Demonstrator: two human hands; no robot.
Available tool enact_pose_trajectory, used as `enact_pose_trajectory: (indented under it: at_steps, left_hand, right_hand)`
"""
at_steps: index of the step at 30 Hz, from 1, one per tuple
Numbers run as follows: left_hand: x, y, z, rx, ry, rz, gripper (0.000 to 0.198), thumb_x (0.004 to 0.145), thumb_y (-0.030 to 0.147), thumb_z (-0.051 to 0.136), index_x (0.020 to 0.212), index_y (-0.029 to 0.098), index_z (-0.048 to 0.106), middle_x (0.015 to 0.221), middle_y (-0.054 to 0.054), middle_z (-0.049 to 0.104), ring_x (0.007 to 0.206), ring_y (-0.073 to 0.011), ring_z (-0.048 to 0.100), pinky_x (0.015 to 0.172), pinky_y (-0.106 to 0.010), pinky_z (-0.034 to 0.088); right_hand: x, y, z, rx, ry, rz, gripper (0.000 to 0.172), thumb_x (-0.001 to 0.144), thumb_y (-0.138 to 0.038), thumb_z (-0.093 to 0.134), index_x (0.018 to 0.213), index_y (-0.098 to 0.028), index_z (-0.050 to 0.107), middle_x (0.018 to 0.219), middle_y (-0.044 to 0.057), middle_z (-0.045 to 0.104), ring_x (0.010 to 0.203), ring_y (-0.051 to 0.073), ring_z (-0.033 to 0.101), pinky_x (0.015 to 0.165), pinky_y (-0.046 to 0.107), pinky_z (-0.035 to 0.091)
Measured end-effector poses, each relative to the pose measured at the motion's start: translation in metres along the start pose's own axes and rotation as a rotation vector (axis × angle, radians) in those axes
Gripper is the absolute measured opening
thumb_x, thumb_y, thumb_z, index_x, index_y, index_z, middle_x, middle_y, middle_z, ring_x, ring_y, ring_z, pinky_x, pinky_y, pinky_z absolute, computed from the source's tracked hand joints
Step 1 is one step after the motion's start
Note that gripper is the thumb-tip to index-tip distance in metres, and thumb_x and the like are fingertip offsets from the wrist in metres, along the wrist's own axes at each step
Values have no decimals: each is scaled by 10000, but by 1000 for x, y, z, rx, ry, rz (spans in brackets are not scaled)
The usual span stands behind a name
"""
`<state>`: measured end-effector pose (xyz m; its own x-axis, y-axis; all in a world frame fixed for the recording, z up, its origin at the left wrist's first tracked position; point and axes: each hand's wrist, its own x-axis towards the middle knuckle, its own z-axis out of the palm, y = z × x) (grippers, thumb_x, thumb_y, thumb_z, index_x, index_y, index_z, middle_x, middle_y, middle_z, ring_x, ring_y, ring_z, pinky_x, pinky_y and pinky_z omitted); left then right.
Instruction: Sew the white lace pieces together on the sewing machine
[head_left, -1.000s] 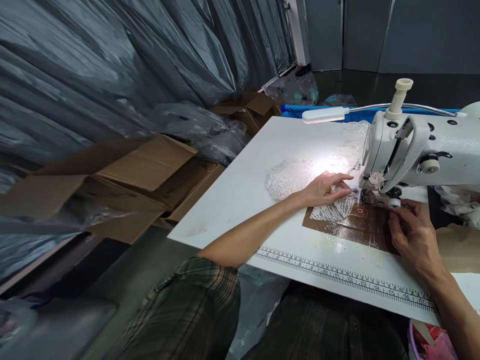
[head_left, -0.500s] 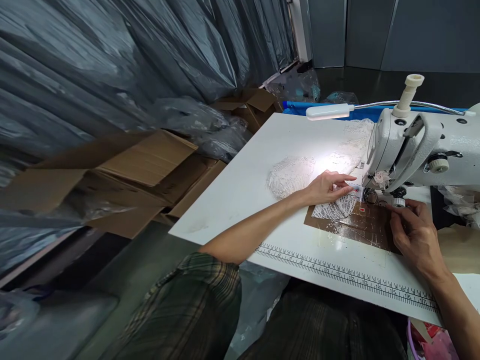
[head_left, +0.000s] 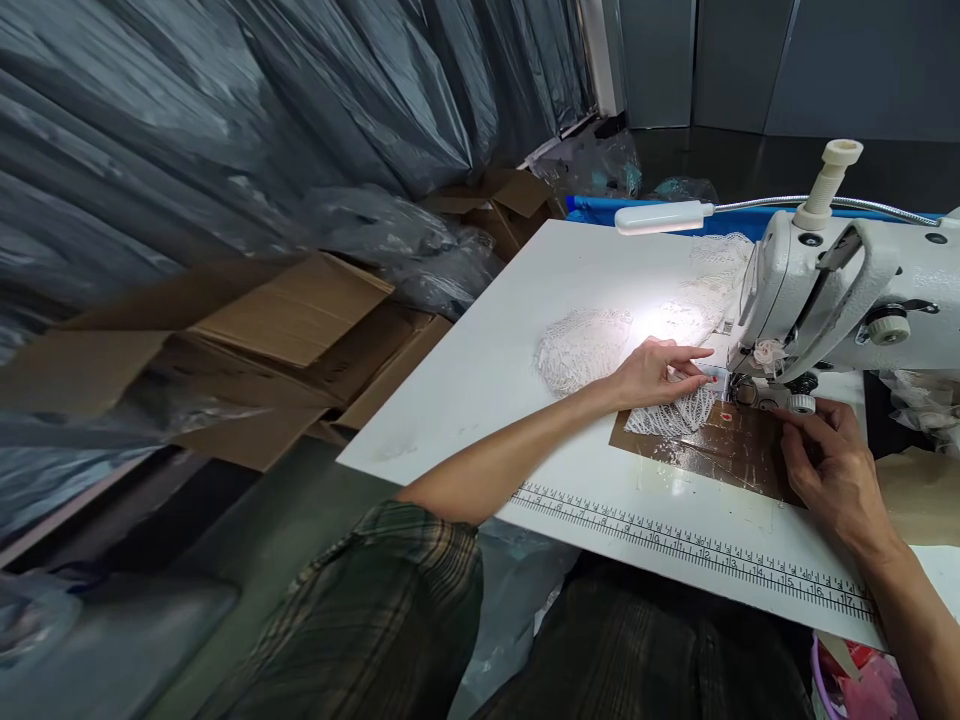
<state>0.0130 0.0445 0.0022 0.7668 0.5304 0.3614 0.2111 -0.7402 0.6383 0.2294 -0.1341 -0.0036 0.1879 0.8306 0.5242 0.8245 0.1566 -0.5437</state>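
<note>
White lace [head_left: 585,348] lies on the white sewing table [head_left: 480,400] and runs back beside the head of a white sewing machine [head_left: 840,290]. My left hand [head_left: 664,373] rests on the lace just left of the needle area, thumb and fingertips close together; a small red spot shows at the fingertips. One end of the lace [head_left: 671,415] lies under that hand on a brown plate [head_left: 731,445]. My right hand [head_left: 832,470] is at the machine's front, its fingertips by a white knurled knob [head_left: 801,403]; what they pinch, if anything, is hidden.
A lamp [head_left: 660,217] on a bendable metal neck lights the lace. A printed ruler [head_left: 675,540] runs along the table's front edge. Open cardboard boxes [head_left: 292,310] and clear plastic bags [head_left: 420,250] stand to the left. A purple-rimmed basket [head_left: 821,680] is below right.
The view has shifted slightly. The left fingertips have drawn a little closer together over the lace; the right hand stays by the knob.
</note>
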Motion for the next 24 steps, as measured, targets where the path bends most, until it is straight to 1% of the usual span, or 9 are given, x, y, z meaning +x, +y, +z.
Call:
enact_pose_trajectory:
  at_steps: [3,6,10,13,16,18,20,22,24]
  left_hand:
    - [0,1,-2,34,-21,17,382,929,319,651,1275,157,668,948,-43,804,699,-140,718,905,-439,595]
    - [0,0,-3,53,-54,5,380,930,304,658,1293,190,650,986,-26,801,730,-141,729,956,-462,572]
    - [1,-8,-1,-3,-87,38,408,909,260,706,1308,202,637,1028,-43,796,789,-147,757,874,-402,605]
    - [1,-12,1,1,-54,82,400,899,233,714,1290,191,647,981,-42,803,795,-147,759,796,-357,621]
    - [-1,-13,4,35,-7,107,395,915,207,669,1307,190,628,945,-23,806,741,-128,747,769,-337,621]
    - [-3,-12,7,96,61,166,401,923,168,623,1324,183,606,921,-9,807,725,-125,737,807,-365,609]
    - [-5,-10,9,173,136,265,434,930,126,575,1360,183,563,896,7,805,729,-131,733,842,-403,585]
    - [-6,-9,10,224,178,368,503,946,98,531,1436,196,469,905,15,803,756,-132,740,838,-404,567]
    - [-6,-7,11,252,196,436,582,971,85,489,1516,223,337,945,15,798,795,-123,748,825,-381,560]
  right_hand:
    - [0,0,-1,-8,-7,9,246,921,-333,535,998,-254,755,1069,92,623,898,210,626,740,358,571]
    - [1,0,0,-15,-7,17,253,924,-335,525,987,-249,754,1079,96,628,924,217,634,758,368,573]
    - [2,1,0,-9,1,0,255,920,-321,523,966,-228,756,1068,104,646,925,216,653,760,360,577]
    - [4,-1,-2,9,-19,-20,250,918,-311,524,948,-219,754,1033,104,671,887,213,671,746,355,582]
    - [10,-8,-1,24,-126,-50,301,936,-315,489,1025,-206,755,940,95,718,811,211,693,721,343,577]
    - [17,-17,3,-11,-263,-56,369,955,-326,457,1154,-190,736,898,94,752,770,223,710,705,340,567]
    - [27,-27,12,-103,-398,-16,429,968,-339,437,1280,-183,687,914,104,778,737,244,720,672,343,549]
    - [37,-38,23,-218,-469,59,450,979,-341,426,1338,-191,653,929,110,788,719,261,723,642,342,523]
    - [45,-49,35,-295,-485,128,429,991,-340,425,1319,-199,663,927,109,791,751,266,726,655,333,508]
